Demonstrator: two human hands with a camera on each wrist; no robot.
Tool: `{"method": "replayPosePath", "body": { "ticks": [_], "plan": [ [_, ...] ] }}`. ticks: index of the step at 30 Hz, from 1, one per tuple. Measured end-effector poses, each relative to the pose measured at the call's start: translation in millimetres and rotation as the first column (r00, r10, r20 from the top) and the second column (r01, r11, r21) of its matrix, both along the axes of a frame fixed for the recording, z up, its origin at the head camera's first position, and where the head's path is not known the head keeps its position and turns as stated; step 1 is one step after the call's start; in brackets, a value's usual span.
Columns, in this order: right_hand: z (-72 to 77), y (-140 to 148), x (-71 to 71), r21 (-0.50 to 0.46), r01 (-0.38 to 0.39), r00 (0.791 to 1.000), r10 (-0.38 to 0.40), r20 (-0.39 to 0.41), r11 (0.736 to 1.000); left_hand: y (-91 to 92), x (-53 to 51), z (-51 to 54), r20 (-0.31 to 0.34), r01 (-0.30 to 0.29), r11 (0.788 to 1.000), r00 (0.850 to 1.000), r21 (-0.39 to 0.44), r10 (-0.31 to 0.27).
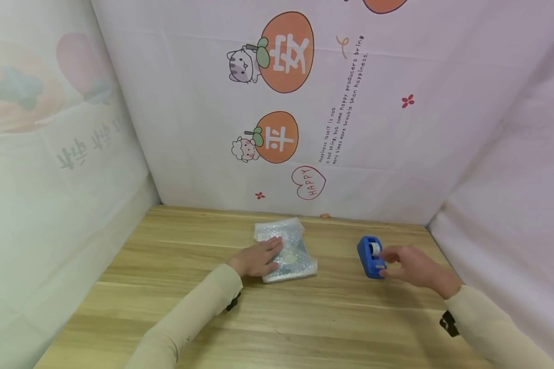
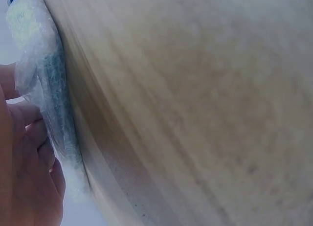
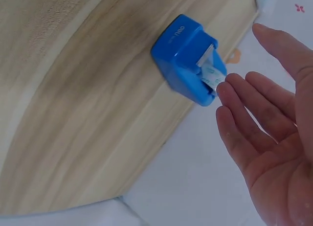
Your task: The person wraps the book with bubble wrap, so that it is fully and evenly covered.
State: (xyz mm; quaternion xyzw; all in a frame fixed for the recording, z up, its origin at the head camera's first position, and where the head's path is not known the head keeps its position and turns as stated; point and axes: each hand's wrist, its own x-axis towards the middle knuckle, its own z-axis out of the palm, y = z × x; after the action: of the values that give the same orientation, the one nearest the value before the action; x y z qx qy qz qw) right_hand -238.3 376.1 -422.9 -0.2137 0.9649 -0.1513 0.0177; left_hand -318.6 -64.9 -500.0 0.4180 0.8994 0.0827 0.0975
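A flat package in clear bubble wrap (image 1: 297, 256) lies on the wooden table, with something bluish inside. My left hand (image 1: 257, 256) rests on its left part with the fingers extended. In the left wrist view the wrapped package (image 2: 58, 94) is seen edge-on beside the fingers. To the right stands a blue tape dispenser (image 1: 365, 259) holding a roll of tape (image 1: 375, 249). My right hand (image 1: 413, 264) is beside it, fingers loosely bent. In the right wrist view, fingertips are close to the tape on the dispenser (image 3: 178, 55); whether they touch it I cannot tell.
A pale printed cloth (image 1: 203, 154) hangs behind the table (image 1: 203, 318), with further cloth walls at the left (image 1: 51, 205) and right (image 1: 512, 205). The package and the dispenser stand apart, with bare wood between them.
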Motion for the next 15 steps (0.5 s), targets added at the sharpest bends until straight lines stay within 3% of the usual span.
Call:
{"method": "replayPosePath", "body": {
  "ticks": [9, 15],
  "plan": [
    [-20.9, 14.1, -14.7, -0.096, 0.154, 0.988, -0.150, 0.046, 0.983, -0.9, -2.0, -2.5, 0.004, 0.002, 1.000, 1.000, 0.011, -0.002],
    [-32.7, 18.1, -16.2, -0.117, 0.276, 0.955, -0.259, 0.141, 0.954, -1.1, -2.4, -2.8, 0.010, -0.007, 1.000, 1.000, 0.008, 0.007]
  ]
}}
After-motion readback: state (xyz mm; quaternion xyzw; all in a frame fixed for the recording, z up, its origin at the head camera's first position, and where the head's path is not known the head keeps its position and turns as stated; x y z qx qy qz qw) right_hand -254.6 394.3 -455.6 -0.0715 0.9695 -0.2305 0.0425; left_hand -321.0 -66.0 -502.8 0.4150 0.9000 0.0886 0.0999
